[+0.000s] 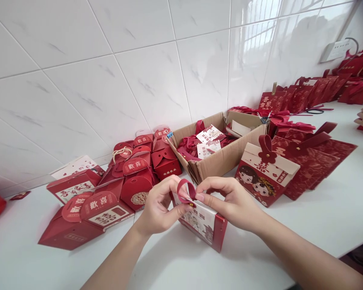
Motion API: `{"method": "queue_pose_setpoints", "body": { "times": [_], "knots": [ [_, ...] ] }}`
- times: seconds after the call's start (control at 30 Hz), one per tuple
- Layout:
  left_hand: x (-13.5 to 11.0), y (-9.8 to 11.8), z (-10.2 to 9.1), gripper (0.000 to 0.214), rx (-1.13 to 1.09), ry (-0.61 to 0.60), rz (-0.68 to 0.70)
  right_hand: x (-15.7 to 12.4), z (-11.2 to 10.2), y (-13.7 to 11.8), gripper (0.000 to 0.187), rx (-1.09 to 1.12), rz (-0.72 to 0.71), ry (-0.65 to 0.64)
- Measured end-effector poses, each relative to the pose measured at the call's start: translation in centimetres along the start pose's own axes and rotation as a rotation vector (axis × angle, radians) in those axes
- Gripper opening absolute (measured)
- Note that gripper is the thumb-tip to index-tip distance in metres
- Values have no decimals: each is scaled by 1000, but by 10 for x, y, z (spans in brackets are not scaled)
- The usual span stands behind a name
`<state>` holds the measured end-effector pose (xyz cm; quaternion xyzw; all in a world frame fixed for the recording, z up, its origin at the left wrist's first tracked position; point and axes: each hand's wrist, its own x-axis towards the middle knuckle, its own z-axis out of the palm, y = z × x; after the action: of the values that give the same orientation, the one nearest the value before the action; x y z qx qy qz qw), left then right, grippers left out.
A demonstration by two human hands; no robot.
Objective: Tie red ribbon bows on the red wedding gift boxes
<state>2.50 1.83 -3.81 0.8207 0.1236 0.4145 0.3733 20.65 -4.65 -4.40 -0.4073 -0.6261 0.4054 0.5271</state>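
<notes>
While the left fingers (pixel 183 210) and right fingers (pixel 206 198) pinch the red loop (pixel 194 188), steadying the box (pixel 199 224) just beneath them probably helps keep it untwisted

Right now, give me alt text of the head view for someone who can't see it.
A person's left hand grips a red strap loop atop a gift box while the right hand touches the loop's base, at a white table. Behind, an open cardboard box holds red straps and printed cards, with red boxes at left, red bags at right.
</notes>
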Motion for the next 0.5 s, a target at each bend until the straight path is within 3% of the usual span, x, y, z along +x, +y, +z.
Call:
{"method": "queue_pose_setpoints", "body": {
  "times": [0.5],
  "knots": [
    [-3,-2,-1,19,-34,-9,-48,1,3,-2,12,12,-17,41]
  ]
}}
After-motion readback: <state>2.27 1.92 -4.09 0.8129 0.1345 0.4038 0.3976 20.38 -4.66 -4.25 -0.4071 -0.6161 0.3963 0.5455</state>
